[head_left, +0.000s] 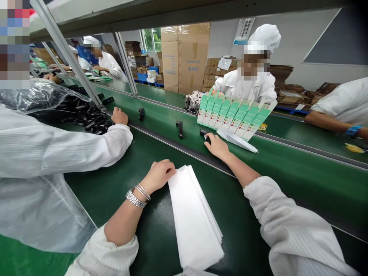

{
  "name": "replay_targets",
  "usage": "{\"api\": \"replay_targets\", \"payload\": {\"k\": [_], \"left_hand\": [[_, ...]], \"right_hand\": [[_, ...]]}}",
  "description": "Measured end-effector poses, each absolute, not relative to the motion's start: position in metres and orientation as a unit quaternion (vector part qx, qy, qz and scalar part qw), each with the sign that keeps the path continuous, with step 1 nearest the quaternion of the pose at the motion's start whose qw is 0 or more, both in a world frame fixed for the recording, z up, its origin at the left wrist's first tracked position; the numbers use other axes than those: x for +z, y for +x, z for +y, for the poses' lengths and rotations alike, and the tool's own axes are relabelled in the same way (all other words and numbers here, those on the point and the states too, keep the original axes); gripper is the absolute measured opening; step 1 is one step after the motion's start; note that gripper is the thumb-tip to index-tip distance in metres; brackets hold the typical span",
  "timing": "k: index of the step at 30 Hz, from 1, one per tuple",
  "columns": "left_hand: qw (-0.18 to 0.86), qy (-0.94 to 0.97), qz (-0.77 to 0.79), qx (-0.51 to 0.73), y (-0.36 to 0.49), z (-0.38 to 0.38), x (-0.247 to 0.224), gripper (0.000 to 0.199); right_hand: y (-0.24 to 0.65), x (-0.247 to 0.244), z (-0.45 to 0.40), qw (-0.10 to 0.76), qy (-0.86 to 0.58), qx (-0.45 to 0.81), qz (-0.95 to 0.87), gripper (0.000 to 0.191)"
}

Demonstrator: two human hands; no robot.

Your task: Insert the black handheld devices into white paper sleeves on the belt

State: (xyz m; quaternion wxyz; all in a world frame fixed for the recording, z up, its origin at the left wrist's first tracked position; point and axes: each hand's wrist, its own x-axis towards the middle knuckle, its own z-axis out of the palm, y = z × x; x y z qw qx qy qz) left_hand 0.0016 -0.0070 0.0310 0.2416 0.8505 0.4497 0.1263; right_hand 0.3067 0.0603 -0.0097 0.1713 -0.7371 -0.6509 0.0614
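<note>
Left hand (157, 176) rested on a stack of white soft sheets (192, 214) on the green belt table (155, 245).
The sheets looked light and limp, better taken at the long edge; left fingers lay flat, right hand's (217, 147) fingers curled narrow at a small black piece (204, 132), hold unclear, near open mint-green cartons (232, 113).
</note>
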Motion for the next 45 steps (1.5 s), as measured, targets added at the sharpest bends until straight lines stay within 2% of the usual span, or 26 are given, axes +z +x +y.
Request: {"api": "replay_targets", "payload": {"k": [3, 5, 8, 11, 14, 17, 23, 30, 33, 37, 38, 42, 45], "left_hand": [[0.204, 0.86, 0.443, 0.151, 0.005, -0.008, 0.031, 0.034], [0.189, 0.86, 0.441, 0.171, 0.007, -0.009, 0.032, 0.032], [0.195, 0.855, 0.435, 0.205, 0.009, -0.011, 0.034, 0.021], [0.174, 0.856, 0.425, 0.237, 0.01, -0.011, 0.035, 0.014], [0.16, 0.855, 0.412, 0.27, 0.009, -0.01, 0.035, 0.013], [0.183, 0.85, 0.396, 0.295, 0.01, -0.01, 0.036, 0.013], [0.244, 0.846, 0.355, 0.315, 0.012, -0.013, 0.037, 0.012], [0.292, 0.831, 0.329, 0.341, 0.012, -0.012, 0.033, 0.009], [0.305, 0.824, 0.308, 0.366, 0.013, -0.013, 0.034, 0.01], [0.298, 0.8, 0.309, 0.42, 0.014, -0.015, 0.035, 0.009], [0.286, 0.79, 0.321, 0.437, 0.014, -0.015, 0.035, 0.009], [0.25, 0.744, 0.383, 0.488, 0.015, -0.012, 0.031, 0.01], [0.265, 0.727, 0.421, 0.473, 0.014, -0.007, 0.027, 0.015]], "right_hand": [[0.313, -0.016, 0.066, 0.261, -0.743, 0.126, -0.604, 0.032], [0.311, -0.016, 0.067, 0.373, -0.713, 0.234, -0.545, 0.036], [0.294, -0.007, 0.06, 0.546, -0.562, 0.392, -0.482, 0.063], [0.264, 0.009, 0.045, 0.614, -0.404, 0.478, -0.482, 0.09], [0.238, 0.02, 0.027, 0.612, -0.341, 0.53, -0.478, 0.106], [0.222, 0.021, 0.015, 0.597, -0.316, 0.551, -0.491, 0.113], [0.212, 0.017, 0.007, 0.601, -0.298, 0.541, -0.507, 0.091], [0.215, 0.025, 0.007, 0.644, -0.307, 0.497, -0.494, 0.085], [0.211, 0.023, 0.004, 0.621, -0.299, 0.501, -0.523, 0.082], [0.202, 0.019, -0.006, 0.544, -0.326, 0.492, -0.597, 0.046], [0.2, 0.017, -0.009, 0.512, -0.331, 0.502, -0.613, 0.043], [0.189, 0.008, -0.017, 0.392, -0.314, 0.615, -0.608, 0.045], [0.189, 0.013, -0.016, 0.408, -0.328, 0.655, -0.545, 0.045]]}}
